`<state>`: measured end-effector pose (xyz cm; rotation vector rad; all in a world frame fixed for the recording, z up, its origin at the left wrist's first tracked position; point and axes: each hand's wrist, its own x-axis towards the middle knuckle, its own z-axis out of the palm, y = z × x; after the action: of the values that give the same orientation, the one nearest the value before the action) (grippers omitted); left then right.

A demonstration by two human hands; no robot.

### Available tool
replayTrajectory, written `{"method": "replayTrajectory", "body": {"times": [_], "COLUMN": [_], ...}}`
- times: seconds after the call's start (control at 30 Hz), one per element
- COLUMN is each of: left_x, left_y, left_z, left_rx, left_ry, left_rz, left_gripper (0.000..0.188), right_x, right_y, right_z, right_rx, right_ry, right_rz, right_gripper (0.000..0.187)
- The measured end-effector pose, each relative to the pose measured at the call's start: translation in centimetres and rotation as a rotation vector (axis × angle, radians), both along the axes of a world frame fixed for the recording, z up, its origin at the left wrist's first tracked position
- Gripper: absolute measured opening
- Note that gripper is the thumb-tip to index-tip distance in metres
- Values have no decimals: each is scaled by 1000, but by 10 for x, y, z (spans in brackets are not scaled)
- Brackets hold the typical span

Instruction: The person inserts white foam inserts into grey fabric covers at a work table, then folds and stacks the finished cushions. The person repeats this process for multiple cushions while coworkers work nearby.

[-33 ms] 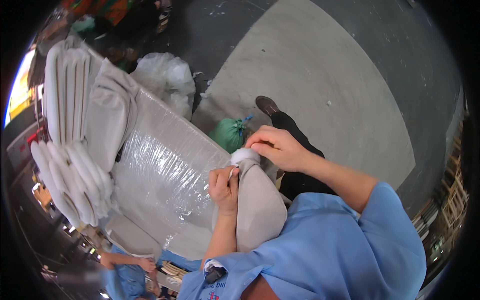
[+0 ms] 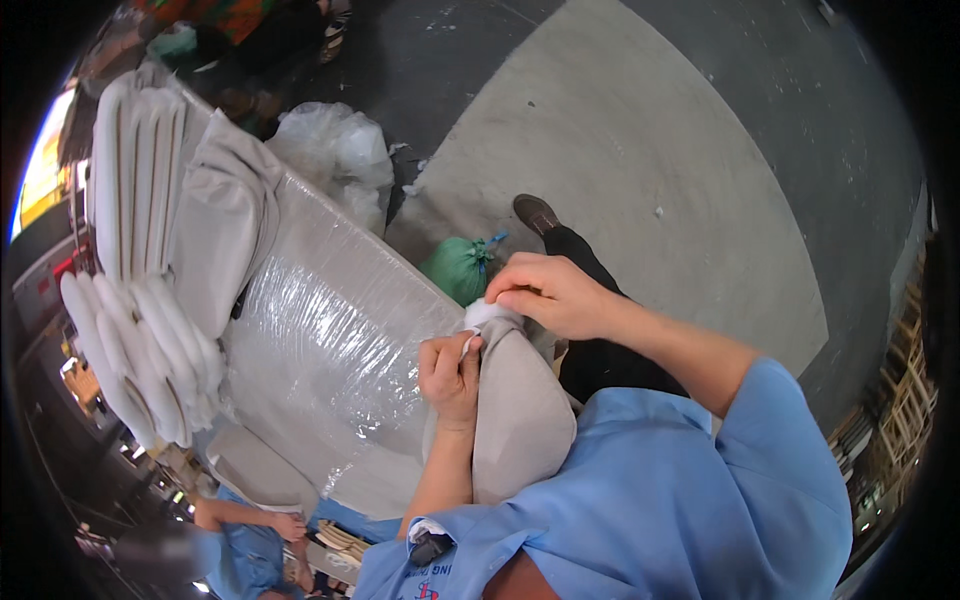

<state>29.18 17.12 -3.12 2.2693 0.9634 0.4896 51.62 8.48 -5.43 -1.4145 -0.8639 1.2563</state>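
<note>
A grey fabric cushion cover rests against my front at the table's near edge. White padding bulges from its far, open end. With fingers closed, my left hand grips the cover's edge on the left side of that opening. Above it, the bent fingers of my right hand pinch the top of the padding. The fingertips of the right hand are partly hidden behind its knuckles.
A film-wrapped table slants along my left. On it lie white foam pads, more white pads and grey covers. Beyond its edge sit a green tied bag and a clear plastic bag. A co-worker stands lower left.
My right hand has shifted very slightly to the left over the padding, and a little less of the white shows. My left hand keeps its hold on the cover.
</note>
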Motion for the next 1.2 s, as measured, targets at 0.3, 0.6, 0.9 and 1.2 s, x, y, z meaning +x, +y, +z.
{"method": "replayTrajectory", "body": {"times": [0.3, 0.6, 0.9, 1.2], "left_x": [-3, 3, 11, 31], "left_y": [-7, -15, -33, -32], "left_z": [2, 17, 19, 9], "left_rx": [51, 30, -192, -580], "left_ry": [-104, -139, -43, 86], "left_rz": [37, 36, -17, -60], "left_gripper": [26, 24, 21, 21], "right_x": [27, 29, 41, 45], "right_y": [89, 85, 60, 0], "right_z": [5, 37, 23, 7], "right_rx": [-80, -110, -236, -313], "right_ry": [14, -280, 44, 36], "right_rz": [1003, 1090, 1108, 793], "right_gripper": [22, 11, 12, 20]}}
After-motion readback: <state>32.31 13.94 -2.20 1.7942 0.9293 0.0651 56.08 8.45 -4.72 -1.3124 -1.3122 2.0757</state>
